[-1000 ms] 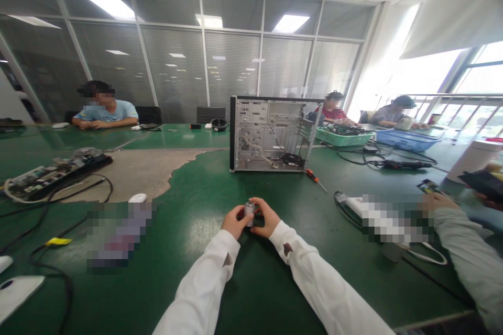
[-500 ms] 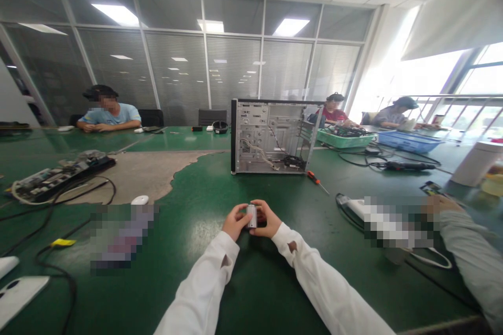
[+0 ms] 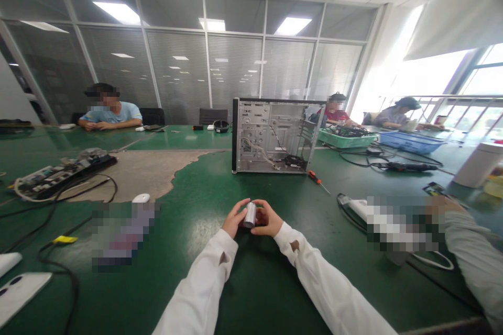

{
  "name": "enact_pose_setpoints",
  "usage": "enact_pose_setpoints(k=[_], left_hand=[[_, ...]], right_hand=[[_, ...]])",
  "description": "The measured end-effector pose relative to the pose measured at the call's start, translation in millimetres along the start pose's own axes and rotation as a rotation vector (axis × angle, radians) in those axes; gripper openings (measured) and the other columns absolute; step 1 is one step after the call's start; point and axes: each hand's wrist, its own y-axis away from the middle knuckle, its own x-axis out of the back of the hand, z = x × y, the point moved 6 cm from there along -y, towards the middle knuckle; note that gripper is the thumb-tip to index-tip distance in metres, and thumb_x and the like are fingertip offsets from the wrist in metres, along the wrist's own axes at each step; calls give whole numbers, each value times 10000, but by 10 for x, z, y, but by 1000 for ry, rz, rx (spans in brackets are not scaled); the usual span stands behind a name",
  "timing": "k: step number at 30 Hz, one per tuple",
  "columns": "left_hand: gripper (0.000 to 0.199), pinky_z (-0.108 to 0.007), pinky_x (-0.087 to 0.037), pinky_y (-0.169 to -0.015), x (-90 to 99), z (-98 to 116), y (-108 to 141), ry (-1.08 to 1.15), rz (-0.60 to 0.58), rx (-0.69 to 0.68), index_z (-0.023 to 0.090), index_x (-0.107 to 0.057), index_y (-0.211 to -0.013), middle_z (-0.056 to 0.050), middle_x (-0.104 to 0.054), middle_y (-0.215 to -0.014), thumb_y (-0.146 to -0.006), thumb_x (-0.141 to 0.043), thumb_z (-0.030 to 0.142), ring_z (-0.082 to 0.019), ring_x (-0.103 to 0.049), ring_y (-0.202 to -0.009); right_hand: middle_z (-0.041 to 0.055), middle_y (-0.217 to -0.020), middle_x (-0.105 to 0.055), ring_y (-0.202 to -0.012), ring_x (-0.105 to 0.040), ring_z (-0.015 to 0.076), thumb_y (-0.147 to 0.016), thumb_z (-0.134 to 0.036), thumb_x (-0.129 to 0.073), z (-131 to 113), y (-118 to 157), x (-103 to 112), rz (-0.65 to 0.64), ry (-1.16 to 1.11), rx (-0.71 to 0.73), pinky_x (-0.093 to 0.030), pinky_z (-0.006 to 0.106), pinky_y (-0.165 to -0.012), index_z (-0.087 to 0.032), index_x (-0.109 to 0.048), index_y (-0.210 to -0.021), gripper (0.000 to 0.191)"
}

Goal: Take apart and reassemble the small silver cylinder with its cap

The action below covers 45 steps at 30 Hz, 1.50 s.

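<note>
Between my two hands, low above the green table, is a small silver metal cylinder, slightly tilted. Its kind is too small to make out. My left hand grips it from the left with thumb and fingers. From the other side my right hand closes on it, thumb below and fingers curled behind. The far face of the cylinder is hidden. Beyond my hands stands an open computer case, its inside with loose cables facing me. At its lower right corner lies an orange-handled screwdriver.
Left are a circuit assembly with cables, a computer mouse and a white phone. To the right are a white power strip, a green basket, a blue basket and another person's sleeve. Several people sit around.
The silver cylinder has been turned and tilted a little between my fingers. My left thumb has shifted from its front towards its left side.
</note>
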Motion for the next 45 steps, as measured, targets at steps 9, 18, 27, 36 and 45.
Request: enact_pose_setpoints(k=[9,18,27,36,45], left_hand=[[555,-305,-412,-614,-45,-48,-4,186,-33,42,115,-411,-1148,-111,-598,-850,-657,-563,325,-193,-579,-636],[524,-301,-417,-564,-81,-117,10,241,-11,90,115,-409,-1109,-131,-591,-847,-659,-548,343,-227,-579,-696],[342,-233,-405,-479,88,-144,-35,15,197,55,163,-498,-904,-39,-557,-769,-621,-579,337,-147,-538,-620],[295,-243,-382,-632,55,86,59,-380,271,-162,173,-569,-803,-16,-559,-702,-531,-665,238,-143,-507,-671],[441,-262,-405,-584,137,-15,37,-319,272,-85,161,-506,-872,0,-569,-621,-480,-705,200,-138,-539,-574]], right_hand=[[-28,-781,-472,-602,-462,70,-454,-217,-734,14,-12,-4,32,-22,21,-384,238,-568,-249,-300,-1019,714],[24,-938,-480,-840,-504,154,-432,-239,-739,-13,16,20,155,-46,48,-424,320,-713,-226,-374,-918,608],[39,-927,-483,-820,-494,168,-442,-264,-713,-113,68,80,319,177,25,-422,253,-560,-213,-362,-933,606],[8,-836,-495,-743,-484,156,-445,-233,-685,-324,131,-48,259,571,118,-401,282,-608,-227,-375,-976,615],[44,-939,-444,-850,-444,186,-431,-258,-712,-278,114,-55,115,587,102,-402,287,-627,-215,-351,-1048,716]])
